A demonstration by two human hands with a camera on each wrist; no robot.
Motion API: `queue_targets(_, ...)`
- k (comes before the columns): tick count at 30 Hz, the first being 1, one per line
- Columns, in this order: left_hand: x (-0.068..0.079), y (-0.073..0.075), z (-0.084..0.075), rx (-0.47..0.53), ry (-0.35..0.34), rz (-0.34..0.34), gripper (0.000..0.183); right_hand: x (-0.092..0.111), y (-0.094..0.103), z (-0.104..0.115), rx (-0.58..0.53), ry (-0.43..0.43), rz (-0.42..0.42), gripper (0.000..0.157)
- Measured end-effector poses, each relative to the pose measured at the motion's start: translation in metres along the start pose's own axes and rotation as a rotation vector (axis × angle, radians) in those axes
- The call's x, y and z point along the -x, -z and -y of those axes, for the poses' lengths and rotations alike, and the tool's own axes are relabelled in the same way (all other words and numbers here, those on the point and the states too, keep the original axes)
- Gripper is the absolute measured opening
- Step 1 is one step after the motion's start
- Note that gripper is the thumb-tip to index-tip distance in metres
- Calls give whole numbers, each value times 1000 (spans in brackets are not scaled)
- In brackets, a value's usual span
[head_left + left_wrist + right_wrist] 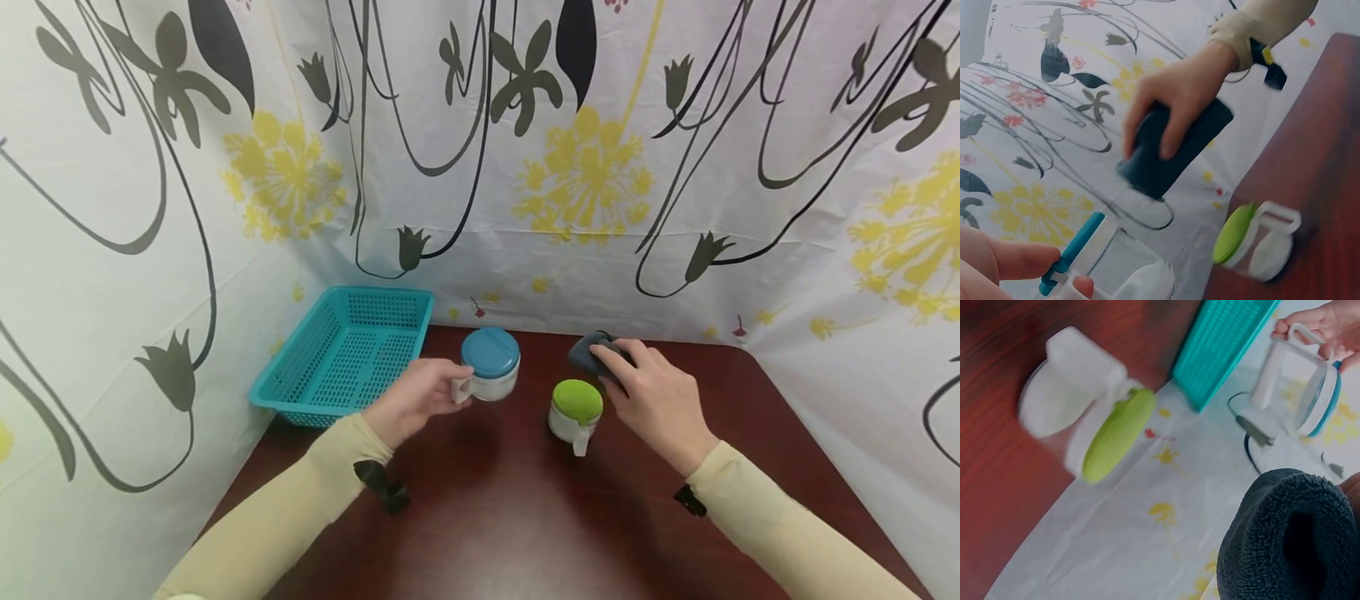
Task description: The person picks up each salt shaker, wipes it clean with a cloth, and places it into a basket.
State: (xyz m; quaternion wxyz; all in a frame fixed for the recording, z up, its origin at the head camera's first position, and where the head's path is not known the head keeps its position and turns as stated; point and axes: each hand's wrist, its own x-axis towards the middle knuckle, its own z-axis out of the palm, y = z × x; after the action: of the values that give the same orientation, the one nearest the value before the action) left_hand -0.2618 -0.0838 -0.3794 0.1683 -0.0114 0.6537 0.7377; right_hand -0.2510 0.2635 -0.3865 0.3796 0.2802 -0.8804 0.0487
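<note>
My left hand [418, 397] grips a clear seasoning jar [495, 387] with a blue lid by its white handle, held up over the table. In the left wrist view, white contents [1149, 282] show inside this jar. My right hand [662, 402] holds a folded dark grey-blue towel [585, 357], whose looped pile shows close up in the right wrist view. Between the hands, a similar jar [576, 406] with a green lid stands on the table, its white handle facing me. The towel is behind and right of the green lid in the head view.
A turquoise plastic basket [264, 390] with slotted walls sits at the table's back left, beside my left hand. The dark red-brown table [480, 533] meets a white floral-patterned curtain [465, 200] at the back and sides.
</note>
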Motion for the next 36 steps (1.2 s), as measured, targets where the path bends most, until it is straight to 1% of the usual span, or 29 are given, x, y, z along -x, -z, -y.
queue_targets(5,-6,20,-18,33,0,-38,27,10,2,-19,11,-43,16,57)
queue_targets(9,-13,37,-30,78,1,-72,31,17,1,-32,16,-63,37,58)
queue_targets(15,-27,67,-45,136,27,-125,40,31,2,-50,26,-108,84,57)
queue_targets(19,-36,87,-52,167,29,-161,40,42,5,-61,27,-136,106,57)
queue_targets(24,-50,112,-57,220,18,-186,40,54,6,-76,38,-152,131,56)
queue_targets(27,-59,125,-58,241,18,-205,43,62,5,-83,45,-175,157,55)
queue_targets(30,-67,137,-57,265,33,-224,48,72,6,-86,49,-205,187,54)
queue_targets(32,-73,145,-56,300,46,-235,52,79,6,-88,50,-224,205,53)
queue_targets(36,-83,162,-54,341,58,-259,57,91,5,-92,49,-256,225,53)
